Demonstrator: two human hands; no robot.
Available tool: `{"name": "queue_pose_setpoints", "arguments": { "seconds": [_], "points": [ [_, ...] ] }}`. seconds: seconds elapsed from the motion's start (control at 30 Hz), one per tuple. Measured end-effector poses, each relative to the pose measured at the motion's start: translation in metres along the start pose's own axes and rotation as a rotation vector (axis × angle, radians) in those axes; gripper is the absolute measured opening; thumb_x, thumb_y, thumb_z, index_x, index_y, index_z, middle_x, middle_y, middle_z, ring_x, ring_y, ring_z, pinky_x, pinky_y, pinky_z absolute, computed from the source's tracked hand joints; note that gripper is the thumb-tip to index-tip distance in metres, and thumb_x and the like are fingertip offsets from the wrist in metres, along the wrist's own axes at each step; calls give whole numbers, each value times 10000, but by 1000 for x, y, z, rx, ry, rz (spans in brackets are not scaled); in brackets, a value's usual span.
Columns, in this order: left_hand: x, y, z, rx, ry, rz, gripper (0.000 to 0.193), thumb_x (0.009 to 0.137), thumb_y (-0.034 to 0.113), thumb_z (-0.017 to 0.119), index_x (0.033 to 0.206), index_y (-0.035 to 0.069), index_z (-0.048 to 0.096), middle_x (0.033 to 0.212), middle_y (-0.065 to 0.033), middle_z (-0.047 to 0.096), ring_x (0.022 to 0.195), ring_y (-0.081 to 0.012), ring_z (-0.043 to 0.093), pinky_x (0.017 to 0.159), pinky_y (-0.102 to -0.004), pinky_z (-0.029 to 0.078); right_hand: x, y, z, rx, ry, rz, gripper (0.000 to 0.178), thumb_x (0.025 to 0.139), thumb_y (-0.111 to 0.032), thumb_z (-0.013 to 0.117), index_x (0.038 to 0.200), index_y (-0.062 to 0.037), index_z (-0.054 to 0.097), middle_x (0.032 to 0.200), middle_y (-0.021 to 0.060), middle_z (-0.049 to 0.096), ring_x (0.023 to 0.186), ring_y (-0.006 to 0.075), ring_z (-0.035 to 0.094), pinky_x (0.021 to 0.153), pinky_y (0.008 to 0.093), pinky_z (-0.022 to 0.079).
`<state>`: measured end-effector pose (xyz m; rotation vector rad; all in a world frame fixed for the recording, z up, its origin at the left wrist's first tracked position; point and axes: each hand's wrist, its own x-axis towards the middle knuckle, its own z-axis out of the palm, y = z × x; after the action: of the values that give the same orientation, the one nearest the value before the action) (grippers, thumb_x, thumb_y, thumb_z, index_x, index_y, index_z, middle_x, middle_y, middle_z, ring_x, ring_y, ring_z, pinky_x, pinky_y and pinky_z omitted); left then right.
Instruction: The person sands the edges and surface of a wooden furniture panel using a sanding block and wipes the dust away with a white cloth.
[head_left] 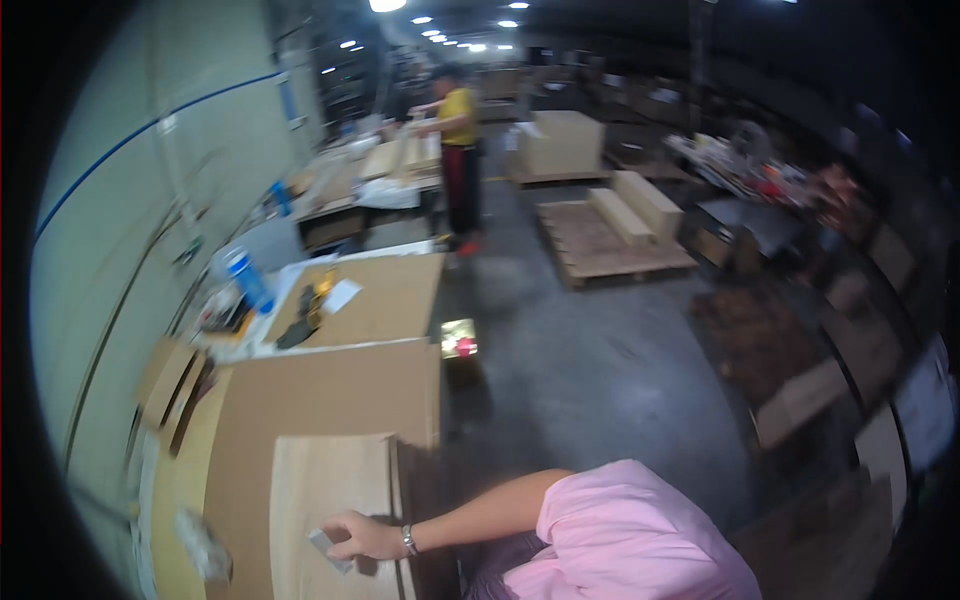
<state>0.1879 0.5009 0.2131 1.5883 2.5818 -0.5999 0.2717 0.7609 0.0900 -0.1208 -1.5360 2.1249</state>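
The right hand [365,537] closes its fingers on a small pale grey block [332,552], held over the near part of a light wooden board [325,475]. The board lies on a brown cardboard sheet [300,390] that covers much of the surface; whether the block touches the wood is hard to tell. The left hand is out of view, so its fingers cannot be judged. The block looks light and fairly firm, best pinched by its sides. The board seems stiff, heavier and smooth, so its long edges should give the surest hold.
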Motion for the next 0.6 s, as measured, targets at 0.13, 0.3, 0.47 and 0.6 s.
{"name": "queue_pose_setpoints", "arguments": {
  "seconds": [0.13,0.3,0.47,0.6],
  "points": [
    [64,-4,1,59,230,330,672,883,418,574,1481,200,357,1394,-303,421,1305,-475,384,1074,-570,309,-10,-14,10,99,207,-36,192,864,-141,614,975,11,576,791,22,577,707,93,567,625,259,470],
    [176,12,20,-453,325,425,608,895,335,580,1449,152,412,1399,-326,392,1315,-469,336,1097,-515,285,-6,-1,15,133,274,-120,178,819,-173,624,880,-14,573,748,2,558,622,71,548,540,234,458],
    [138,6,12,-428,260,241,649,893,352,601,1442,66,402,1385,-319,413,1298,-473,360,1078,-518,292,-3,2,17,107,300,-149,154,815,-151,628,807,-20,547,716,5,549,592,71,536,513,232,447],
    [67,-46,67,-73,432,206,677,896,379,592,1429,10,394,1380,-327,420,1281,-486,375,1075,-535,289,-7,-4,13,145,276,-153,146,819,-145,627,792,-28,543,693,18,551,590,80,549,502,237,455]
  ]
}}
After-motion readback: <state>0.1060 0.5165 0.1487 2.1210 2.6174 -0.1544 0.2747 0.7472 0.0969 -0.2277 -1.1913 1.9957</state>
